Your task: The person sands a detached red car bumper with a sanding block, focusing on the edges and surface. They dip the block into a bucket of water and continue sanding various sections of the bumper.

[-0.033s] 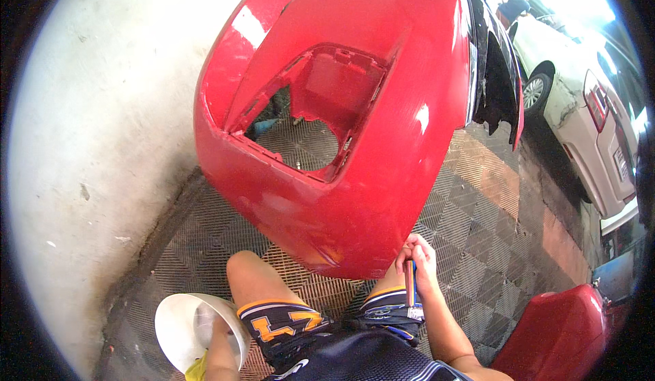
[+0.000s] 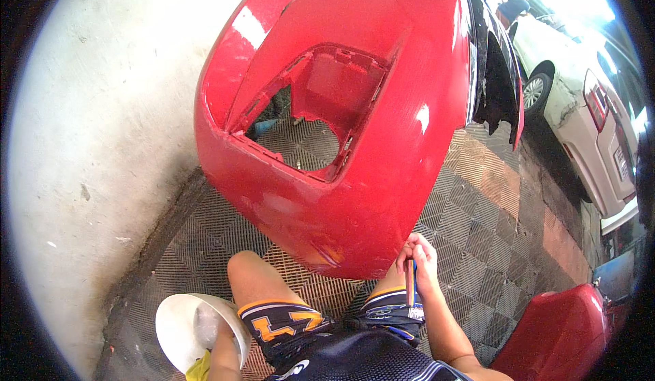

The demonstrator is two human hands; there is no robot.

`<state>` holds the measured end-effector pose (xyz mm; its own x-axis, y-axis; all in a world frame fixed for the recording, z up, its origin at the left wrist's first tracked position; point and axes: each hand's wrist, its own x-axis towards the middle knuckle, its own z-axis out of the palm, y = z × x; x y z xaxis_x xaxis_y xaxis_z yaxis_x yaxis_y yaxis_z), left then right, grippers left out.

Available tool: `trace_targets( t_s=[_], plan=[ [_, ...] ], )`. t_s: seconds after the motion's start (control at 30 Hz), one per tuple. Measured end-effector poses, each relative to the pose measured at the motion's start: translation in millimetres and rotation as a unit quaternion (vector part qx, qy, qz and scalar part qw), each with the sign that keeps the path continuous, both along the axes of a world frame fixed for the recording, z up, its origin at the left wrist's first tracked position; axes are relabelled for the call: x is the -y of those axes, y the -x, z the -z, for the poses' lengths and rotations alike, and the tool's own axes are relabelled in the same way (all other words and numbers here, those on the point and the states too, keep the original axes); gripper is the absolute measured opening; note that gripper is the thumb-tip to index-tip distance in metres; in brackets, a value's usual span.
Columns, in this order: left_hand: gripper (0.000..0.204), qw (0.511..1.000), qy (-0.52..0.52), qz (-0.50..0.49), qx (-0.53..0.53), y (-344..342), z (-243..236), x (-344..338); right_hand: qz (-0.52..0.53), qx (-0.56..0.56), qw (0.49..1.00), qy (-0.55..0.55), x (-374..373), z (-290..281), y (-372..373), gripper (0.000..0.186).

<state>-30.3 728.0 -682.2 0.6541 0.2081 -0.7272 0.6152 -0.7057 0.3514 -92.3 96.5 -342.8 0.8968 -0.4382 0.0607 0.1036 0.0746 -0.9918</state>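
A large red car bumper (image 2: 307, 210) with a rectangular recess fills the middle of the view. My right hand (image 2: 423, 258) is closed by its lower right edge, fingertips at or very near the red surface. From that hand a thin, flat strip with brown and blue edges (image 2: 411, 282) points downward; its exact kind is unclear. My left hand (image 2: 222, 333) reaches into a white bucket (image 2: 167, 323) beside my left knee, its fingers hidden or too blurred to make out. A yellow cloth (image 2: 198, 367) lies at the bucket's near side, next to my forearm.
A pale wall (image 2: 102, 142) rises on the left. Slatted floor tiles (image 2: 471, 244) run under everything. A white car (image 2: 580, 115) stands at the far right, with a person (image 2: 513, 7) beyond it. Another red panel (image 2: 556, 333) sits at lower right.
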Motion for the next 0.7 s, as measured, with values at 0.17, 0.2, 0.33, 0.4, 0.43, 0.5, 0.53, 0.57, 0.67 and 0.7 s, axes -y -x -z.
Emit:
trace_targets(
  t_s=[0.17,0.2,0.33,0.4,0.43,0.5,0.53,0.57,0.67,0.7],
  plan=[
    [0.028,0.991,0.075,-0.115,-0.006,18.8,-6.1,19.1,0.013,-0.036,0.998,0.043,-4.0,-9.8,3.3,0.041],
    [0.028,0.990,0.081,-0.119,-0.005,19.1,-6.1,20.8,0.012,-0.037,0.999,0.038,-5.3,-11.7,2.3,0.045],
    [0.030,0.987,0.084,-0.135,0.009,22.0,-11.8,12.4,0.040,-0.069,0.995,0.055,-28.0,-28.3,-5.1,0.036],
    [0.030,0.989,0.087,-0.121,0.006,13.8,-7.2,21.5,0.063,-0.055,0.996,0.031,-19.0,-11.0,1.8,0.041],
    [0.031,0.989,0.085,-0.121,0.006,14.0,-5.7,22.3,0.066,-0.049,0.996,0.016,-19.8,-9.0,2.2,0.042],
    [0.032,0.988,0.081,-0.134,0.016,17.8,-6.8,14.3,0.061,-0.006,0.998,-0.033,-26.9,-5.3,-1.3,0.042],
    [0.032,0.987,0.084,-0.138,0.018,17.3,-3.2,16.7,0.050,0.006,0.998,-0.020,-28.7,-9.5,-1.1,0.039],
    [0.032,0.985,0.087,-0.147,0.020,17.2,-1.6,15.9,0.040,0.019,0.999,-0.008,-30.5,-15.3,-1.6,0.037],
    [0.034,0.987,0.048,-0.146,0.040,12.7,-2.3,-3.9,0.016,-0.007,0.998,0.057,-26.7,-24.7,-2.0,0.034],
    [0.034,0.993,-0.013,-0.102,0.055,15.0,0.7,-15.6,0.013,-0.002,0.998,0.057,-31.7,-28.3,-5.4,0.035]
  ],
)
